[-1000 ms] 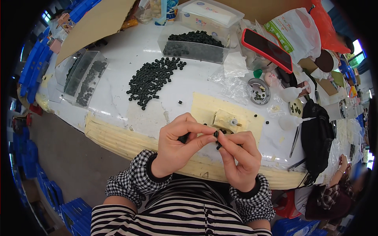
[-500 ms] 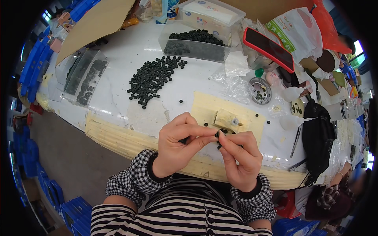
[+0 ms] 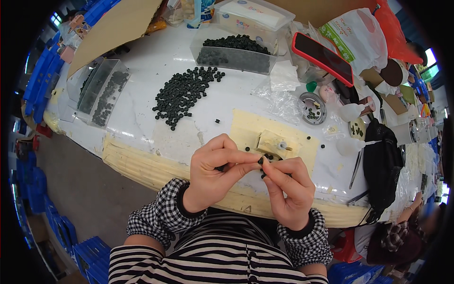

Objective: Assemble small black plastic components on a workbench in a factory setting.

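Between the fingertips of both hands is a small round black piece [image 3: 260,161]. My left hand [image 3: 215,171] pinches it from the left with thumb and forefinger; another dark piece shows within its curled fingers. From the right, my right hand [image 3: 289,187] meets it with closed thumb and forefinger. Just beyond the fingertips stands a small cream block [image 3: 274,143] with a pale nozzle-like tip, on a yellowish sheet [image 3: 242,124]. A few loose black pieces lie around the block, partly hidden by my fingers. A heap of similar black pieces [image 3: 182,97] spreads to the left.
A clear bin [image 3: 232,62] of black pieces stands at the back, a divided clear tray [image 3: 101,94] at the left. Right of the sheet lie a round metal dish [image 3: 312,109], tweezers [image 3: 355,169] and a black bag [image 3: 382,165]. A red-cased phone [image 3: 322,58] rests on a container. Another person's arm [image 3: 410,208] shows at right.
Both hands stay nearly in place, still pinching the small black piece; only slight finger movement shows.
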The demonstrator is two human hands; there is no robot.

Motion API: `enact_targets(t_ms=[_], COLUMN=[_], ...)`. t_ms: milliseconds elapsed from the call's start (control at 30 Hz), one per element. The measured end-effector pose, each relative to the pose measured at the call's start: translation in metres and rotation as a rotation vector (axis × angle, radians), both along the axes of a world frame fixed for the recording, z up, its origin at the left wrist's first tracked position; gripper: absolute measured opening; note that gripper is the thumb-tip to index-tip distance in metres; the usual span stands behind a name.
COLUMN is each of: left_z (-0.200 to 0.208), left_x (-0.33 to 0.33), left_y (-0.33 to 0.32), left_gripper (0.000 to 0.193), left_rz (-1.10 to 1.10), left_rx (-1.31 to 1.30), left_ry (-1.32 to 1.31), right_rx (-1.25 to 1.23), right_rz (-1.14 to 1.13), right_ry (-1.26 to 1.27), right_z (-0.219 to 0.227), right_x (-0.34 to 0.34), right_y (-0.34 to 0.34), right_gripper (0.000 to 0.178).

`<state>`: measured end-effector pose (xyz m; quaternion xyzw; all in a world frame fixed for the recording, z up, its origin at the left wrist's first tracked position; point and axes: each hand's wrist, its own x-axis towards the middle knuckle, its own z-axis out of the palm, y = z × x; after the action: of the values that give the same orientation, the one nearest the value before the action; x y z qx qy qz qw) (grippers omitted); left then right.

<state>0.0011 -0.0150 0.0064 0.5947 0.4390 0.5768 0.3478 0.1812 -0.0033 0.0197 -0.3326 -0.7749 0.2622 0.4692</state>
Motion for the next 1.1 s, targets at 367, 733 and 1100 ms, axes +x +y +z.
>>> enact_targets(t_ms=[367, 733, 1100], left_z=[-0.0034, -0.0019, -0.0028], left_x=[-0.0021, -0.0026, -0.0016], left_y=[0.0036, 0.0022, 0.0027], left_gripper=[0.023, 0.024, 0.023], left_rz=[-0.057, -0.056, -0.046], left_rx=[-0.013, -0.021, 0.006], left_ry=[-0.074, -0.062, -0.065], right_rx=[-0.005, 0.031, 0.066], right_rz=[0.028, 0.002, 0.014], right_ry=[0.017, -0.006, -0.027], right_z=[0.0005, 0.0016, 0.0025], right_x=[0.0013, 0.0011, -0.0005], right_y=[0.0010, 0.0007, 0.0011], right_gripper=[0.037, 0.037, 0.039])
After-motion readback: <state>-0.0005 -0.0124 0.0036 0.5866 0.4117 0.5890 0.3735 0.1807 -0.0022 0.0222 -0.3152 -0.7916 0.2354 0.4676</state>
